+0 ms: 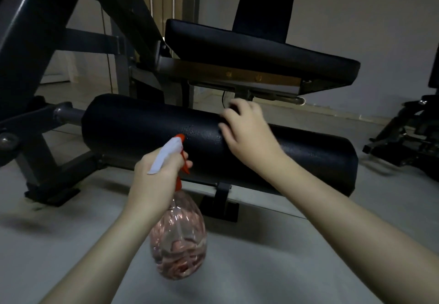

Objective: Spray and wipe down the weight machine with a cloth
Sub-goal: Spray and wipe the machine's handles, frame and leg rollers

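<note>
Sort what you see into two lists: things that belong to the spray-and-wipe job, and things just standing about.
Job: spray bottle, gripped by the left hand; black roller pad, droplet-speckled, under the right hand; seat pad above; machine frame.

Standing about: dark equipment on the floor at far right.

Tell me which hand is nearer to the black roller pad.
Right. The right hand lies on top of the roller pad, touching it. The left hand grips the spray bottle just in front of the pad, nozzle aimed at it.
</note>
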Tool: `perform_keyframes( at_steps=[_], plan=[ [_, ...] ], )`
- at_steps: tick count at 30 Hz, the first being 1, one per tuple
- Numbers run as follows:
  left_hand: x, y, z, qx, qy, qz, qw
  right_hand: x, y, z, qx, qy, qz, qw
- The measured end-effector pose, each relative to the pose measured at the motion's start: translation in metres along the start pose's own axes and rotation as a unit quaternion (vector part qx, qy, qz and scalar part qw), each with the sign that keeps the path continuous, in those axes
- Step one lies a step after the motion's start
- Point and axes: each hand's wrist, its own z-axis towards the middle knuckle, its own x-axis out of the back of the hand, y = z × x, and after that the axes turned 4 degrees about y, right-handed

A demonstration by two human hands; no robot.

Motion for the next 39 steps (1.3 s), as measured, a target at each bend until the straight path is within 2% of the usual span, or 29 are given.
perform_keyframes(
  at_steps=[3, 7, 12, 16, 22, 29, 31, 36, 39],
  plan=[
    [-0.001, -0.005, 0.005, -0.004, 0.03, -0.018, 0.999, -0.001, -0.008, 0.013, 0.026, -0.05, 0.0, 0.998],
    [-0.002, -0.004, 0.008, 0.005, 0.054, -0.039, 0.998, 0.032, 0.02, -0.018, 0.051, -0.09, -0.006, 0.995],
    [0.002, 0.004, 0.007, 0.015, 0.043, -0.036, 0.998, 0.044, 0.029, -0.068, 0.043, -0.05, -0.03, 0.997],
    [0.002, 0.005, 0.008, 0.027, 0.045, -0.046, 0.998, 0.022, 0.007, -0.058, 0.033, 0.001, -0.032, 0.999],
    [-0.001, 0.006, 0.003, 0.02, 0.064, -0.049, 0.997, -0.005, -0.031, -0.006, 0.08, -0.034, -0.029, 0.996],
    [0.005, 0.0, 0.008, 0.031, 0.058, -0.061, 0.996, 0.008, 0.0, -0.039, 0.125, -0.047, -0.032, 0.991],
    [0.007, -0.002, 0.008, 0.036, 0.048, -0.051, 0.997, 0.004, -0.002, -0.029, 0.102, -0.04, -0.028, 0.994],
    [0.02, 0.002, 0.01, 0.037, 0.061, -0.025, 0.997, 0.001, -0.003, 0.018, -0.032, -0.048, 0.013, 0.998],
    [0.028, 0.008, 0.016, 0.027, 0.077, -0.024, 0.996, 0.001, 0.002, 0.025, -0.042, -0.061, 0.026, 0.997]
  ],
)
